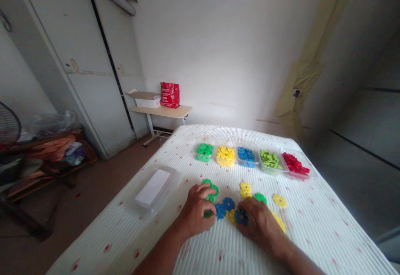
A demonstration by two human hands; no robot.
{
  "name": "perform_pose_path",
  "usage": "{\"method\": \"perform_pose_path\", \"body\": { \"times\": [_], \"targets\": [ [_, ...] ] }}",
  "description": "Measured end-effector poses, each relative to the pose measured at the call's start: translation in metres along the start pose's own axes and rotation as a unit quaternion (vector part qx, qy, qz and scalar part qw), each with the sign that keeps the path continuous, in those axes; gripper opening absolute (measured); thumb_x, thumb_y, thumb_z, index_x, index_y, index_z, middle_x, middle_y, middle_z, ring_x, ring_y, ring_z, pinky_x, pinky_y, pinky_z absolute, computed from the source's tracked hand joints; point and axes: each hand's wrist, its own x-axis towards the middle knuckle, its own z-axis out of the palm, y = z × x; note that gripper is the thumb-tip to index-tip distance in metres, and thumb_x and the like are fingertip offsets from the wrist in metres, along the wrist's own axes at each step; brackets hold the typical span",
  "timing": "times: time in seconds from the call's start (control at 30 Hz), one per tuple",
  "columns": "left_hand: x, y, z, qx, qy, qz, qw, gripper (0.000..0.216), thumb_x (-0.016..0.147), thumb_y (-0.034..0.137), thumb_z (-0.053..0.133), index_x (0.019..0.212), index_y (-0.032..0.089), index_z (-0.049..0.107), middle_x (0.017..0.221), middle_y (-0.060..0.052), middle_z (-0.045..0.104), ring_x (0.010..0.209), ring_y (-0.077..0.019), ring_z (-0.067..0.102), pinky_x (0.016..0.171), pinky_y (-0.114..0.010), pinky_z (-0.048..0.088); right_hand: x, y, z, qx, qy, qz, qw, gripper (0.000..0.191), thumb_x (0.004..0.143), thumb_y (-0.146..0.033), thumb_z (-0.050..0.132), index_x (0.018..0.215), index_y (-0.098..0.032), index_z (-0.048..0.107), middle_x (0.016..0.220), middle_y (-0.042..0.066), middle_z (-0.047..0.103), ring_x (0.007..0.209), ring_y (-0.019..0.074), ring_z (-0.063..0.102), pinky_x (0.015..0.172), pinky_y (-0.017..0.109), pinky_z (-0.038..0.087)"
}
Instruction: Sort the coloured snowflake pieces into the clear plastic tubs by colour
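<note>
Both my hands rest on a bed with a white dotted cover (218, 250). My left hand (196, 212) is curled, its fingers closed on green flower-shaped plastic discs (211, 191). My right hand (258, 223) is curled over a blue disc (241, 216), pressing it against joined blue discs (225, 207) and yellow discs (232, 216). Loose on the cover lie yellow discs (245, 189), another yellow disc (279, 200) and a green disc (260, 198).
Farther up the bed stands a row of clear tubs of discs: green (204, 151), yellow (225, 156), blue (246, 156), light green (270, 160), red (295, 164). A clear lidded box with a white card (153, 189) lies left. A side table with a red bag (170, 95) stands beyond.
</note>
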Motion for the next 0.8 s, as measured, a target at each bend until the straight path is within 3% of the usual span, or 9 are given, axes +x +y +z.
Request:
{"method": "perform_pose_path", "body": {
  "times": [0.2, 0.37, 0.53, 0.8],
  "targets": [
    [0.0, -0.002, 0.004, -0.017, -0.001, 0.002, 1.0, 0.013, 0.055, 0.014, 0.068, 0.058, 0.026, 0.07, 0.108, 0.0, 0.066, 0.112, -0.0249, 0.05, 0.097, -0.043, 0.036, 0.029, 0.003, -0.017, 0.013, 0.034, 0.011, 0.999, 0.028, 0.075, -0.02, 0.055, 0.103, -0.018, 0.056, 0.098, 0.008, 0.06, 0.089, 0.0202, 0.058, 0.078, 0.032, 0.045],
    [0.001, -0.004, 0.001, -0.017, 0.006, -0.01, 1.0, 0.013, 0.055, 0.013, 0.068, 0.057, 0.025, 0.069, 0.108, -0.001, 0.067, 0.114, -0.025, 0.049, 0.098, -0.043, 0.036, 0.052, -0.012, -0.004, -0.001, -0.048, 0.018, 0.999, 0.025, 0.071, -0.018, 0.058, 0.096, -0.019, 0.061, 0.095, 0.006, 0.062, 0.09, 0.0185, 0.059, 0.077, 0.027, 0.043],
    [0.0, -0.005, 0.001, -0.016, 0.008, -0.015, 1.0, 0.012, 0.056, 0.014, 0.066, 0.057, 0.025, 0.069, 0.108, -0.001, 0.066, 0.114, -0.0257, 0.049, 0.098, -0.044, 0.036, 0.056, -0.02, 0.002, -0.048, -0.112, 0.02, 0.992, 0.023, 0.068, -0.017, 0.057, 0.091, -0.017, 0.064, 0.094, 0.008, 0.062, 0.086, 0.0193, 0.061, 0.072, 0.026, 0.042],
    [-0.001, -0.008, 0.004, -0.032, 0.03, -0.004, 0.999, 0.014, 0.057, 0.012, 0.065, 0.059, 0.025, 0.068, 0.105, -0.001, 0.067, 0.112, -0.0243, 0.05, 0.097, -0.042, 0.038, 0.052, -0.024, 0.001, -0.157, -0.091, -0.004, 0.983, 0.021, 0.069, -0.025, 0.056, 0.086, -0.016, 0.063, 0.089, 0.009, 0.065, 0.083, 0.0231, 0.062, 0.071, 0.031, 0.039]
  ]
}}
